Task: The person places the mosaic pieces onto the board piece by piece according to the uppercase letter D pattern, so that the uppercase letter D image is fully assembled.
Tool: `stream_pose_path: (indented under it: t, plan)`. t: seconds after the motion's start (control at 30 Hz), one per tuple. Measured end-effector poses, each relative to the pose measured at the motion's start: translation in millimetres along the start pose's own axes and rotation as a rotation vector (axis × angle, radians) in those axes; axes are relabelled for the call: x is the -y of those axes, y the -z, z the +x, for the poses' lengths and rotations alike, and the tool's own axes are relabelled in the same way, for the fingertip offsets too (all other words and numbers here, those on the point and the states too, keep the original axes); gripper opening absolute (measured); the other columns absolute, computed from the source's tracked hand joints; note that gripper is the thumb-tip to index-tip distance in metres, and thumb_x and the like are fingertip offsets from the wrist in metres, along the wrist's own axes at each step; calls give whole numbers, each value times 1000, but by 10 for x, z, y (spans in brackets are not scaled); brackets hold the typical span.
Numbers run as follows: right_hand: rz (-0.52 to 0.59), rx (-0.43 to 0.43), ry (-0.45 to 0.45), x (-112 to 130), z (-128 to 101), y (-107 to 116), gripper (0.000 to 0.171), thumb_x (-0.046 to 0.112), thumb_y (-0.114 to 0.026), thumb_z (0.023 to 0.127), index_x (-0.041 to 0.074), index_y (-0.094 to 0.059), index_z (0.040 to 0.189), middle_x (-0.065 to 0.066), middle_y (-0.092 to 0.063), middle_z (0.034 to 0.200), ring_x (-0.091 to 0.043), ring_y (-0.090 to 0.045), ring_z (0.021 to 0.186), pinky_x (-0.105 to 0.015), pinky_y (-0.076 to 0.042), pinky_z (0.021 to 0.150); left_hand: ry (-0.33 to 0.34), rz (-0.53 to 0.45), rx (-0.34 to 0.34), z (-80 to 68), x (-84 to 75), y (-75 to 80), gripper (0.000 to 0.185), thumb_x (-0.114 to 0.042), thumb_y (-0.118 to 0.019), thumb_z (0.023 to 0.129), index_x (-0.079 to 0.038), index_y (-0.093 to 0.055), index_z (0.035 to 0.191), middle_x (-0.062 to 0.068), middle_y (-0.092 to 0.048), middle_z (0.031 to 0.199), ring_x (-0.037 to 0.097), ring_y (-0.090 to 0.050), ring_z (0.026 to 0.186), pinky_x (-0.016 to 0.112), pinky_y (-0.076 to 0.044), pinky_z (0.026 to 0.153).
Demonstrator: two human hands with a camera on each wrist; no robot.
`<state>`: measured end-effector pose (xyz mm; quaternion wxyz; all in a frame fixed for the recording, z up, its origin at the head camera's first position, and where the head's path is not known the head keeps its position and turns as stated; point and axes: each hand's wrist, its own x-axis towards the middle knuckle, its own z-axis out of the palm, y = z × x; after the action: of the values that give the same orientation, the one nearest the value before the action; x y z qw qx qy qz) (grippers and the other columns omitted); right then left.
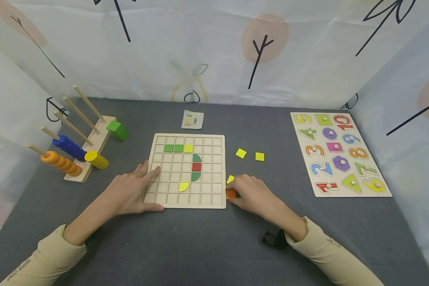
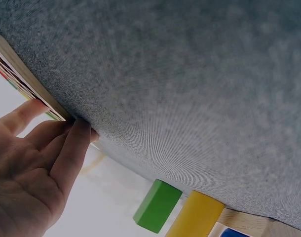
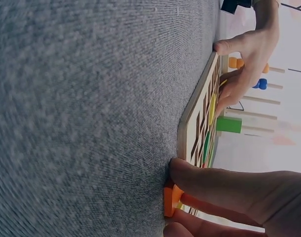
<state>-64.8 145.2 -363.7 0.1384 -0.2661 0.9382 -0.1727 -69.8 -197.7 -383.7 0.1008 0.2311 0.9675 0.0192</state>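
On grey, fine-grained cloth (image 1: 200,246), the right hand (image 1: 252,194) pinches an orange piece (image 1: 230,194) at the board's (image 1: 214,188) four o'clock, partly hiding it and a yellow square (image 1: 230,179). The left hand (image 1: 134,192), thumb spread from its fingers, rests against the gridded wooden board at eight o'clock; squares (image 1: 178,148) and quarter-rounds (image 1: 196,176) lie in its cells. Farther out: knobbed puzzle (image 1: 321,142) at three, wooden pegged stacker (image 1: 101,136) toward ten, card (image 1: 192,120) at twelve.
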Motion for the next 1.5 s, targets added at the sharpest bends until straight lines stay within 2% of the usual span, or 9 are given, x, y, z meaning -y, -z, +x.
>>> stream_pose_path:
  t: [0.27,0.47,0.67,0.9,1.07,1.33,1.5]
  plan:
    - [8,14,2,-1,-9,16,11,-1,-78,79,8,-77,85,2,-53,65,-9,-38,55,-20,-27,48,6,-7,3,3,-2,-2,115,-81,-72,71,-6,-45,154,40,-40,152,55,-53,133,54,-58,74]
    - [-10,-16,13,42,9,36,9,3,-79,80,10,-76,85,2,-54,68,-9,-38,57,-20,-26,49,4,7,-8,15,-6,-6,114,-82,-71,70,-7,-46,153,39,-42,152,55,-55,132,51,-57,69]
    - [-23,-40,40,136,71,57,8,8,-82,82,8,-77,87,0,-60,73,-10,-41,60,-19,-28,50,0,17,-12,16,-12,4,114,-81,-72,70,-7,-47,153,38,-43,151,54,-56,131,52,-57,70]
    - [11,-21,61,297,229,59,10,5,-78,82,9,-78,91,1,-61,74,-10,-43,62,-21,-29,49,3,19,1,27,-13,14,113,-81,-71,71,-7,-47,153,38,-43,152,54,-56,131,53,-58,74]
    - [20,-16,96,427,389,27,9,4,-76,82,9,-78,90,2,-57,72,-9,-39,62,-22,-25,49,7,14,16,37,-15,8,113,-81,-72,71,-7,-46,154,39,-42,152,55,-55,131,54,-58,78]
    - [26,-21,163,642,602,-18,12,8,-76,85,8,-80,97,-1,-70,80,-10,-47,64,-20,-31,50,6,17,12,43,-18,12,114,-82,-71,70,-8,-46,153,39,-44,151,54,-56,130,54,-58,78]
    - [22,-4,176,733,713,-59,5,8,-76,84,10,-76,89,4,-56,71,-8,-41,62,-21,-28,49,3,17,5,36,-15,10,114,-82,-71,70,-8,-47,153,39,-45,150,54,-57,129,54,-58,77]
